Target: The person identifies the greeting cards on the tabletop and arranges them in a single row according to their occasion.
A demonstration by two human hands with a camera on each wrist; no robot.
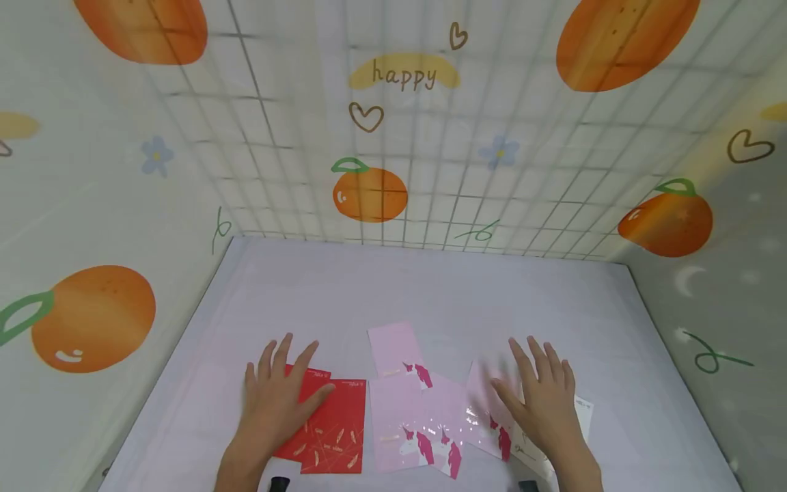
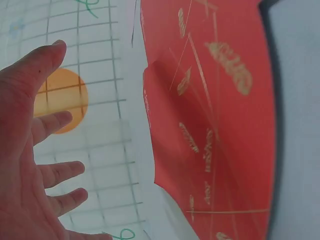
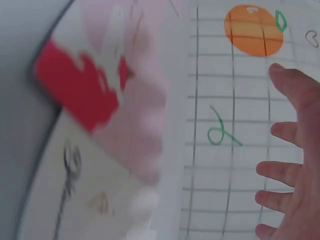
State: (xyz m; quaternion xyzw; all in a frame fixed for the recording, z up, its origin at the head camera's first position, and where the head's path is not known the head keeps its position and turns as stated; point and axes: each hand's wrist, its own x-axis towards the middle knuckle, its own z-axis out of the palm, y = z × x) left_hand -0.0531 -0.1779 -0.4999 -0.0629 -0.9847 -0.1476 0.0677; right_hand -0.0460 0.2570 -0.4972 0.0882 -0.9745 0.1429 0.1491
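In the head view my left hand (image 1: pixel 277 396), fingers spread, is over two overlapping red cards (image 1: pixel 338 417) with gold print. The left wrist view shows that hand's fingers apart with nothing in them, and the red cards below. My right hand (image 1: pixel 544 400) is spread over the right end of the cards, above a pink unicorn card (image 1: pixel 482 417) and a white card (image 1: pixel 584 413) that it partly covers. Between the hands lie several more pink unicorn cards (image 1: pixel 393 417), overlapping, one of them farther back (image 1: pixel 393 348). In the right wrist view the right hand's fingers hold nothing.
A pale lilac table (image 1: pixel 430 287) carries the cards near its front edge. White curtains printed with oranges, hearts and flowers enclose it at the back (image 1: pixel 399 137) and both sides. A wire grid shows through the back curtain. Part of a white card (image 1: pixel 284 469) shows below the red ones.
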